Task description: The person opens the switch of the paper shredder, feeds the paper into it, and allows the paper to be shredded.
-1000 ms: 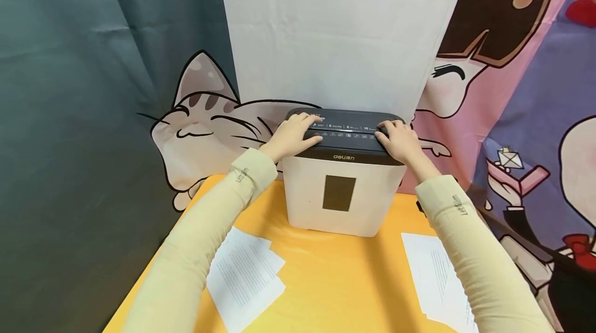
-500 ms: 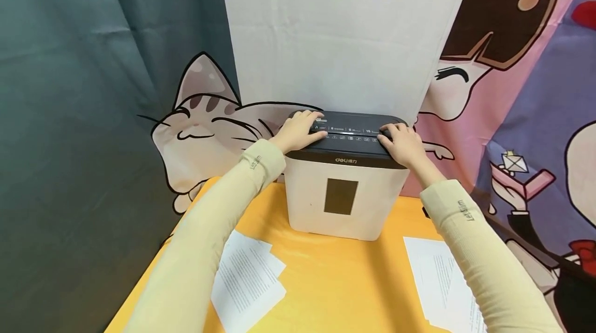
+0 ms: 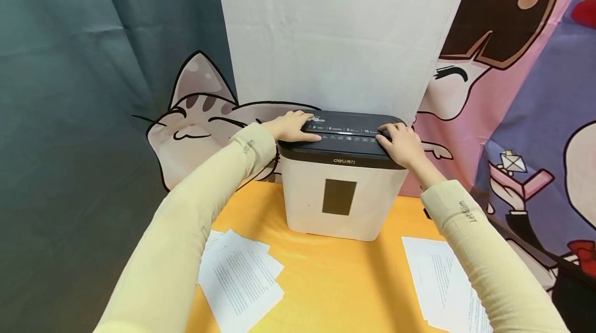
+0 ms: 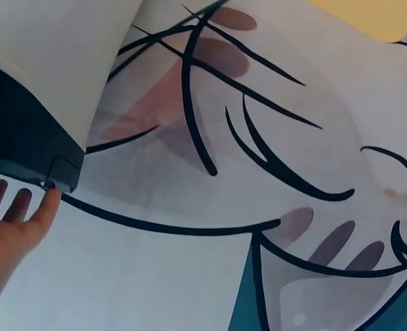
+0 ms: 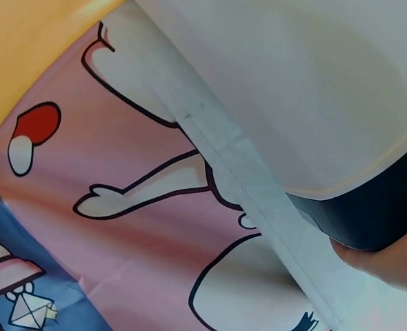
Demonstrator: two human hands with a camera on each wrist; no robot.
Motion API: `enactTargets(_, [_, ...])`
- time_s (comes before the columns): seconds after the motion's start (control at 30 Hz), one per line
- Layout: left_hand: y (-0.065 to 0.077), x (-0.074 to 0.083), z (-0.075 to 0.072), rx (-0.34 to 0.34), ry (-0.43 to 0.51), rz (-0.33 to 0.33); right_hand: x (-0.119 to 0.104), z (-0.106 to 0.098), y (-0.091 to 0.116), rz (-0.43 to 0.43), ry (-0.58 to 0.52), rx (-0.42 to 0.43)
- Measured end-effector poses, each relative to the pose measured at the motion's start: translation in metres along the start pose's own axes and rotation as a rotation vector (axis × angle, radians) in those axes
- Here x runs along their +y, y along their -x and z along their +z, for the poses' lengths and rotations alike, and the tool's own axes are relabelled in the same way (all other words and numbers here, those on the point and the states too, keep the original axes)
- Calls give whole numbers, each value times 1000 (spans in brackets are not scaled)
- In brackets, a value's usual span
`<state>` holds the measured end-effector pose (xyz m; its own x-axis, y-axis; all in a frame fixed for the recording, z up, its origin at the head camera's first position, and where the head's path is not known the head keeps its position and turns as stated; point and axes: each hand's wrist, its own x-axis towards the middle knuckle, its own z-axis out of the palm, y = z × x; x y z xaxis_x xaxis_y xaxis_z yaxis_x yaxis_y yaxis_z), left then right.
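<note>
A paper shredder (image 3: 343, 188) with a white body, small dark front window and dark lid (image 3: 354, 149) stands on the yellow table. My left hand (image 3: 287, 127) lies over the lid's left end, its thumb stretched out along the top. In the left wrist view the fingers (image 4: 46, 214) reach the corner of the dark lid. On the lid's right end rests my right hand (image 3: 401, 141), thumb and forefinger slightly bent over the top. The right wrist view shows part of this hand (image 5: 390, 262) against the lid's edge; its other fingers are hidden.
Printed sheets (image 3: 244, 281) lie spread at the front left, and more sheets (image 3: 442, 281) lie at the front right, partly under the right sleeve. A white cloth (image 3: 335, 33) and cartoon-printed curtains (image 3: 195, 110) hang close behind the shredder. The yellow table (image 3: 335, 281) has its left edge by my arm.
My left hand has slid outward to the left, uncovering more of the lid's front left corner. The right hand stays on the lid's right end. The view shifts slightly.
</note>
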<state>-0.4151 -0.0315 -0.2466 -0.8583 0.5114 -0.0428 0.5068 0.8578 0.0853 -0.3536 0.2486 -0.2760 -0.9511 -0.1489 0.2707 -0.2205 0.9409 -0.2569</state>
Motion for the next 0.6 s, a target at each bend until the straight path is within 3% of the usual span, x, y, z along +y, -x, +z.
enactTargets(0.37, [-5, 2, -16, -184, 40, -15, 0, -1, 1, 3, -18, -2])
enactTargets(0.6, [-11, 2, -17, -237, 70, -24, 0, 0, 2, 3, -14, -8])
